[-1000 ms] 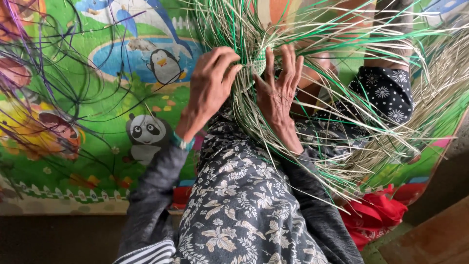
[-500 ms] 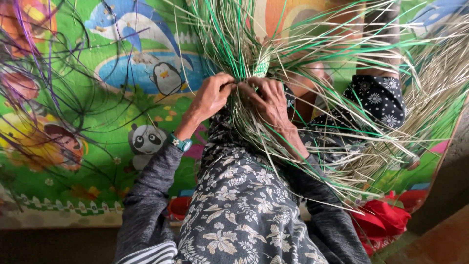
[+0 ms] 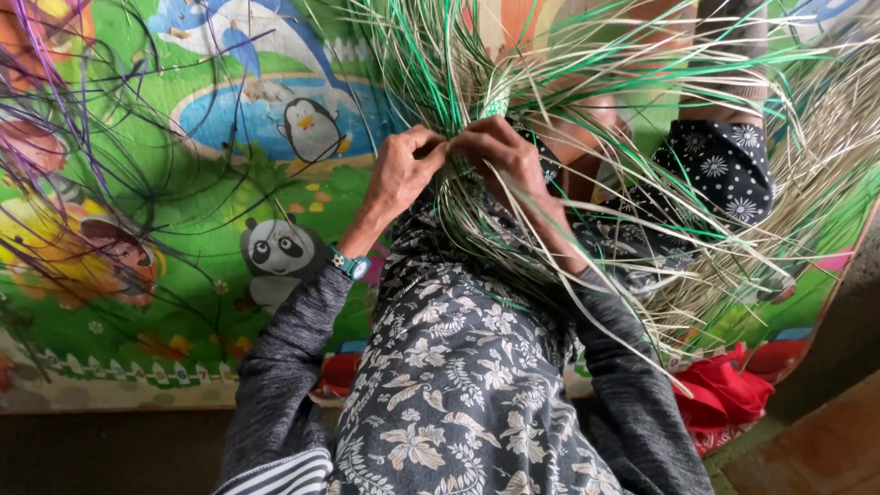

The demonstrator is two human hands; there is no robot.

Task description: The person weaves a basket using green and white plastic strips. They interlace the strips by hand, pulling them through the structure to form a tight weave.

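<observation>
A big bundle of thin straw and green strips fans out from a woven core in front of me, over my lap. My left hand pinches strands at the core, fingers curled tight. Beside it, my right hand grips strands too, knuckles up, the two hands touching. A teal bracelet circles my left wrist. My flower-print skirt lies under the bundle.
A bright play mat with a penguin and a panda covers the floor. Loose purple strips curl at the left. Another person's leg in dotted dark cloth sits at upper right. Red cloth lies at lower right.
Both hands went from spread fingers on the strips to closing together at the core and pinching strands. The view has tilted down a little.
</observation>
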